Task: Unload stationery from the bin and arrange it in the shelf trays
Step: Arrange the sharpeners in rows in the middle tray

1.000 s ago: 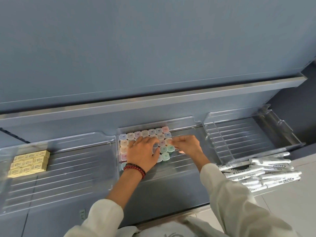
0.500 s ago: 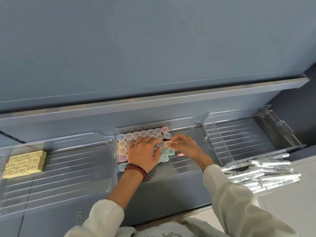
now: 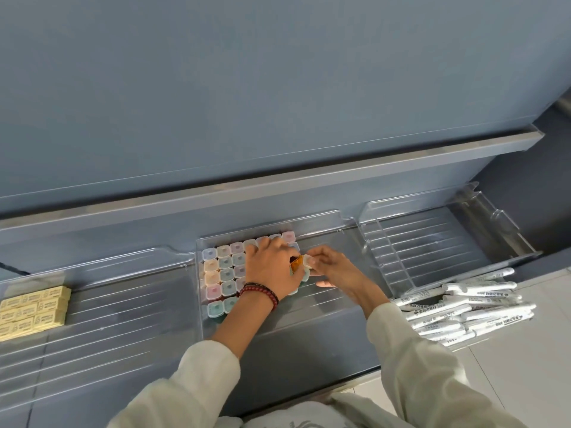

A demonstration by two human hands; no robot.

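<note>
Several small pastel square-capped boxes (image 3: 225,274) stand in rows at the left of the clear middle tray (image 3: 327,307). My left hand (image 3: 272,268), with a red bead bracelet on its wrist, lies over the right part of those rows, fingers spread on the caps. My right hand (image 3: 332,267) pinches one box (image 3: 301,262), tipped on its side so its orange body shows, just right of my left hand. The boxes beneath both hands are hidden.
Yellow erasers (image 3: 32,308) sit in the clear left tray (image 3: 123,304). The right tray (image 3: 432,242) has a divider. A heap of white markers (image 3: 466,307) lies below it at the right. A grey shelf lip (image 3: 278,168) overhangs the trays.
My right hand has lifted and tipped one box so its orange side shows. My left hand has stayed on the rows. The view has shifted slightly.
</note>
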